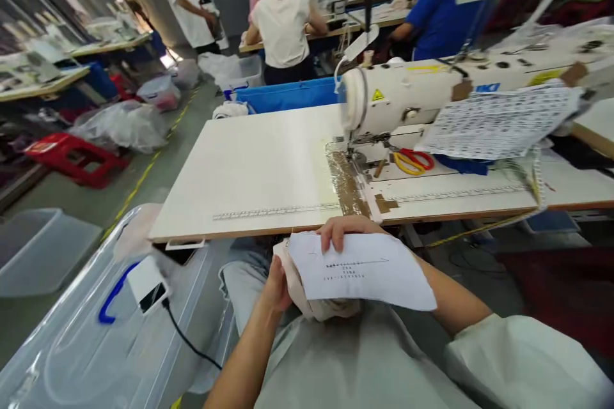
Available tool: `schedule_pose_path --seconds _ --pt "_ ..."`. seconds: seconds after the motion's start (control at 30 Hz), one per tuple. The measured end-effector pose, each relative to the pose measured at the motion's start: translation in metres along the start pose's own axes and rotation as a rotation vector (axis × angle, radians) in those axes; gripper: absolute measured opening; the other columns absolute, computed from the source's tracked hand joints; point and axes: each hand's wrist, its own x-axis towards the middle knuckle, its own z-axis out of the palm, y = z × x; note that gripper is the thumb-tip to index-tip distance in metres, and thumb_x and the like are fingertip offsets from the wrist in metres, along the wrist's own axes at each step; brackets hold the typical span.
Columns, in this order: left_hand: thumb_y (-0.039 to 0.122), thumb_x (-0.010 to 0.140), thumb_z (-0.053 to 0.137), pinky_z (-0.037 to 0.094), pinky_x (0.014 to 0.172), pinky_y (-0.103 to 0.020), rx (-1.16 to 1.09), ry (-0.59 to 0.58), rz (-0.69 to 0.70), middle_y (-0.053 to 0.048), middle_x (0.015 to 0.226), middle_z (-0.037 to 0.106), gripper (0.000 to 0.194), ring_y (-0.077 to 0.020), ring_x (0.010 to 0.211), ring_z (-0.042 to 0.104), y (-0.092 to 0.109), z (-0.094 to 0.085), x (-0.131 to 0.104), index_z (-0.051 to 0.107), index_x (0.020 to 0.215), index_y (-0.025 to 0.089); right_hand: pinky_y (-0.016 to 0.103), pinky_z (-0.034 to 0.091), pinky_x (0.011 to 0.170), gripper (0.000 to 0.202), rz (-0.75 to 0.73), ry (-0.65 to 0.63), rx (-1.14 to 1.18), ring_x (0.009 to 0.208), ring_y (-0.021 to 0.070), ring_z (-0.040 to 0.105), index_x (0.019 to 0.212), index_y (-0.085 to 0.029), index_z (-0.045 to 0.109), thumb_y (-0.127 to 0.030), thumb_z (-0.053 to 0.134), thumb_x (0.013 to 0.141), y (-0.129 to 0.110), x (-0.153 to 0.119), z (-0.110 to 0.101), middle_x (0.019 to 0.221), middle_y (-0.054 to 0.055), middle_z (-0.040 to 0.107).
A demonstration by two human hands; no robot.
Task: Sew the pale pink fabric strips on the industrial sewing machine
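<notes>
White paper sheet point(364, 271), printed with a few short lines of marks, lies over a wad of pale fabric point(307, 297) held in a seated worker's lap, just below the front edge of the cream tabletop point(259, 166). The left hand point(278, 287) is clamped on the fabric's near edge, while the right hand point(343, 230) curls its fingers over the sheet's top edge. Beyond stands a white sewing machine point(398, 99), brown tape patching the tabletop at its foot, with yellow and red scissors point(412, 160) beside it and a printed pattern sheet point(499, 121) draped across its arm. A clear plastic bin point(71, 345) with a phone point(148, 284) on its lid sits at left; other people work at benches behind.
</notes>
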Motion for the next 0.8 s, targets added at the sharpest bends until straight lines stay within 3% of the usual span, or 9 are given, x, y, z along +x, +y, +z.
schedule_pose_path --seconds 0.13,0.2,0.27,0.4,0.43,0.47,0.6,0.7,0.8 --pt "0.053 0.052 0.089 0.048 0.104 -0.047 0.044 0.152 0.04 -0.016 0.111 0.072 0.079 -0.0388 0.117 0.059 0.001 0.004 -0.007 0.064 0.115 0.012 0.036 0.047 0.094 0.04 0.039 -0.29 -0.021 0.093 0.0192 0.063 0.075 -0.017 0.059 -0.054 0.063 0.089 0.022 0.037 0.004 0.091 0.008 0.068" --pt "0.036 0.053 0.089 0.055 0.092 -0.043 0.06 0.271 0.03 -0.014 0.098 0.074 0.065 -0.0343 0.098 0.068 0.003 0.004 -0.01 0.065 0.108 0.01 0.036 0.049 0.093 0.04 0.073 -0.275 -0.049 0.094 0.0195 0.064 0.079 -0.018 0.063 -0.056 0.06 0.09 0.032 0.04 0.002 0.095 0.008 0.07" --pt "0.026 0.055 0.085 0.058 0.081 -0.037 0.033 0.399 0.071 -0.012 0.091 0.075 0.057 -0.0289 0.084 0.07 0.003 0.004 -0.012 0.065 0.105 0.009 0.035 0.052 0.089 0.034 0.142 -0.019 -0.124 0.095 0.0195 0.066 0.091 -0.018 0.066 -0.051 0.057 0.092 0.035 0.03 0.001 0.102 0.008 0.07" --pt "0.026 0.061 0.081 0.059 0.076 -0.033 0.004 0.577 0.222 -0.011 0.099 0.074 0.052 -0.0271 0.088 0.07 -0.003 0.003 -0.011 0.064 0.108 0.011 0.03 0.054 0.084 0.014 0.024 1.023 -0.491 0.089 0.0149 0.066 0.105 -0.023 0.064 -0.026 0.055 0.095 0.013 -0.01 0.021 0.098 0.002 0.068" --pt "0.028 0.063 0.081 0.059 0.079 -0.033 0.022 0.595 0.248 -0.012 0.105 0.073 0.054 -0.028 0.096 0.069 -0.006 0.003 -0.01 0.063 0.112 0.012 0.032 0.053 0.09 0.016 -0.035 1.179 -0.601 0.094 0.0155 0.064 0.107 -0.024 0.064 -0.021 0.054 0.095 0.004 -0.018 0.033 0.101 0.003 0.066" --pt "0.031 0.065 0.08 0.058 0.083 -0.034 0.044 0.604 0.262 -0.012 0.111 0.071 0.056 -0.0289 0.104 0.067 -0.01 0.005 -0.009 0.062 0.115 0.013 0.037 0.05 0.096 0.019 -0.09 1.191 -0.693 0.099 0.017 0.063 0.107 -0.025 0.064 -0.017 0.051 0.095 -0.004 -0.024 0.047 0.103 0.003 0.065" --pt "0.042 0.068 0.078 0.053 0.098 -0.036 0.112 0.594 0.252 -0.012 0.124 0.066 0.063 -0.0313 0.122 0.058 -0.026 0.015 -0.009 0.06 0.122 0.016 0.049 0.038 0.112 0.04 0.133 0.54 -0.845 0.136 0.0261 0.041 0.138 -0.025 0.048 -0.023 0.047 0.097 0.004 -0.029 0.099 0.143 0.01 0.047" --pt "0.047 0.065 0.079 0.047 0.107 -0.039 0.166 0.63 0.253 -0.013 0.131 0.062 0.068 -0.032 0.128 0.053 -0.036 0.016 -0.015 0.059 0.122 0.017 0.052 0.033 0.117 0.058 0.369 0.434 -0.815 0.146 0.0288 0.024 0.154 -0.02 0.025 -0.036 0.043 0.101 0.044 -0.028 0.114 0.157 0.015 0.026" --pt "0.056 0.065 0.076 0.038 0.115 -0.042 0.251 0.649 0.195 -0.014 0.136 0.058 0.071 -0.0333 0.133 0.047 -0.041 0.003 -0.021 0.06 0.121 0.016 0.048 0.032 0.117 0.061 0.425 0.416 -0.721 0.146 0.0268 0.024 0.155 -0.016 0.018 -0.043 0.036 0.103 0.072 -0.032 0.113 0.158 0.016 0.024"
